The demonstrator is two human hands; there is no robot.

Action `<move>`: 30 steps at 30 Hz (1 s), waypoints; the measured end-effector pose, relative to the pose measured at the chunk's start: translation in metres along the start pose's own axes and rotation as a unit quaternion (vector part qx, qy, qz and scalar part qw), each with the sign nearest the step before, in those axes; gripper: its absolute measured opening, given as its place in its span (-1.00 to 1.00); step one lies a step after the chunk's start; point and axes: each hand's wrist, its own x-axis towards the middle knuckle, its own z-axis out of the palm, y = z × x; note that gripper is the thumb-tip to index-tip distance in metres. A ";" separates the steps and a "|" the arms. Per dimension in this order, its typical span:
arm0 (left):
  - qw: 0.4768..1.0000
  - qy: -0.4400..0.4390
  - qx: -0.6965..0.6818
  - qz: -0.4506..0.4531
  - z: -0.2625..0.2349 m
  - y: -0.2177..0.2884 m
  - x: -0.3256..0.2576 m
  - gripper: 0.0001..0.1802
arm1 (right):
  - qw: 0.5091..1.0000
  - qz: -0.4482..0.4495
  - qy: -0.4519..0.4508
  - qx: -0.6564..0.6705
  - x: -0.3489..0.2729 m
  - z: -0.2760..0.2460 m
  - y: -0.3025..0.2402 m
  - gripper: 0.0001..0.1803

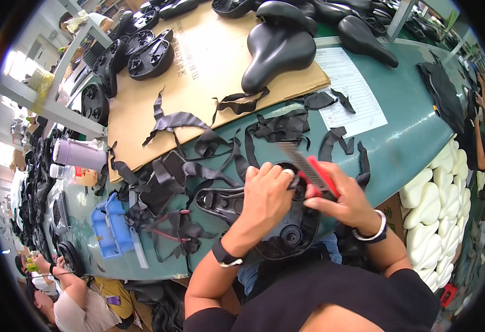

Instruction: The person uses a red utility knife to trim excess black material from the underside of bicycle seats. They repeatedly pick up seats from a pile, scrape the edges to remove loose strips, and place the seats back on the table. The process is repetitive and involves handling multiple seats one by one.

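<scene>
An upturned black bicycle saddle [289, 235] lies at the table's near edge in front of me, its hollow underside facing up and its nose pointing left. My left hand [267, 193] is closed on the saddle around its middle; its fingertips are curled and partly hidden. A red utility knife [323, 177] is gripped in my right hand [345, 196], with its long segmented blade extended toward the far left, over the saddle's far edge. Beyond the saddle lie black trimmed scraps [281, 127] of cover material.
A finished black saddle [281, 50] sits on cardboard [198, 72] at the back. Left are a blue tray [111, 227], red-handled pliers [168, 224] and a lilac mug [79, 154]. White foam pads [439, 205] are stacked right. A co-worker [82, 304] works at lower left.
</scene>
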 end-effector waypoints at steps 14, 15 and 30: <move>0.713 0.217 -0.628 -0.225 -0.013 -0.018 0.002 -0.65 | 0.915 -0.037 -0.028 -0.400 -0.077 -0.015 0.040 -0.36; 0.604 0.255 -0.729 -0.200 -0.019 -0.021 0.002 -0.62 | 0.928 -0.013 -0.005 -0.373 -0.093 -0.002 0.037 -0.38; 0.938 0.268 -0.108 -0.189 -0.009 -0.049 0.035 -0.60 | 0.882 0.039 0.031 -0.468 -0.049 0.014 0.015 -0.39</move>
